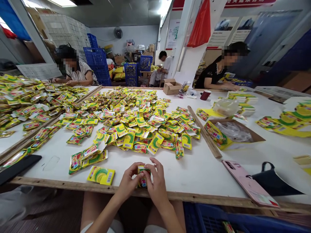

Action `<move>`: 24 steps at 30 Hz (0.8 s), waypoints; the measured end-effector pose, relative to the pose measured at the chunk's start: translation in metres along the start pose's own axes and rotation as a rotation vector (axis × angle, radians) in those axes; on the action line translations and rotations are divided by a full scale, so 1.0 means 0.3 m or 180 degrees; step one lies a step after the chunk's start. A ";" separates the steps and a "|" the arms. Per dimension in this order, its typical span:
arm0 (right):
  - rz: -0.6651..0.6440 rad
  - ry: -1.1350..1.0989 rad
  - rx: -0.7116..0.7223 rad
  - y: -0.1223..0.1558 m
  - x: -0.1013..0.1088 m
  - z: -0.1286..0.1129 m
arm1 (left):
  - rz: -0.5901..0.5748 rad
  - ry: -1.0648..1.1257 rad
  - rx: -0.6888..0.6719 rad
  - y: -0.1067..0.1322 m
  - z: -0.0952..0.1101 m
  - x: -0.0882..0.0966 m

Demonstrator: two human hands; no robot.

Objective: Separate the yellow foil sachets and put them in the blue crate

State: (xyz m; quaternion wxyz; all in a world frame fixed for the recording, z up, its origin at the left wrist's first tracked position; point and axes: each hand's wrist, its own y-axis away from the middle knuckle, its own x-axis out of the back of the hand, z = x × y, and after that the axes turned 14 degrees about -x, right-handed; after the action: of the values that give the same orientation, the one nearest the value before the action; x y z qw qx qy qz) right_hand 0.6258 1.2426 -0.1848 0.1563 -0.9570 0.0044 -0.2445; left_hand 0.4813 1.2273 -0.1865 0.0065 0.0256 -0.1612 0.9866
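Both my hands meet around one small yellow and green printed carton (142, 182) at the table's front edge. My left hand (131, 181) closes on its left side, thumb across the front. My right hand (155, 181) grips the right side with its thumb, while its index finger is raised near the top. Just left of my hands lies a flat yellow carton (101, 175) with a barcode. Beyond it, a few cartons (87, 158) overlap on the white tabletop. Farther back spreads a large heap of the same cartons (136, 126).
A wooden strip (204, 132) divides the table on the right. Past it are an open box of clear plastic (230, 134), a pink phone (250, 183) and a dark mug-like object (274, 181). A black phone (20, 168) lies left. Several people work beyond the table.
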 end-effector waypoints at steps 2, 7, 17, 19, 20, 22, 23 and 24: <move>0.0016 0.0067 0.0023 -0.006 -0.002 -0.014 | 0.0021 -0.0087 -0.0023 0.006 0.003 -0.002; -0.0101 0.0232 0.0022 -0.014 -0.007 -0.040 | 0.0040 -0.0204 -0.0025 0.010 0.008 -0.001; -0.0103 0.0538 -0.0039 -0.044 -0.017 -0.103 | 0.0124 -0.0100 -0.0168 0.013 0.003 0.000; -0.0196 0.0520 -0.0039 -0.056 -0.012 -0.110 | 0.0250 -0.0135 -0.0195 0.014 0.006 -0.001; -0.0265 0.0488 -0.0044 -0.061 -0.008 -0.112 | 0.0316 -0.0154 -0.0192 0.015 0.007 -0.001; -0.0395 0.0392 -0.0067 -0.066 0.000 -0.113 | 0.0406 -0.0166 -0.0179 0.017 0.009 -0.001; -0.0441 0.0340 -0.0079 -0.068 0.004 -0.112 | 0.0424 -0.0155 -0.0174 0.017 0.010 -0.001; -0.0467 0.0282 -0.0088 -0.068 0.008 -0.110 | 0.0429 -0.0138 -0.0168 0.017 0.010 0.000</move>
State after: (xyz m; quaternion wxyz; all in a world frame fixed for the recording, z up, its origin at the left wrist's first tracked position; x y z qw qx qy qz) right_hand 0.6109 1.2519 -0.1502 0.1244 -0.9450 -0.0555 -0.2973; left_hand 0.4814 1.2214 -0.1853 -0.0628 0.0358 -0.1887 0.9794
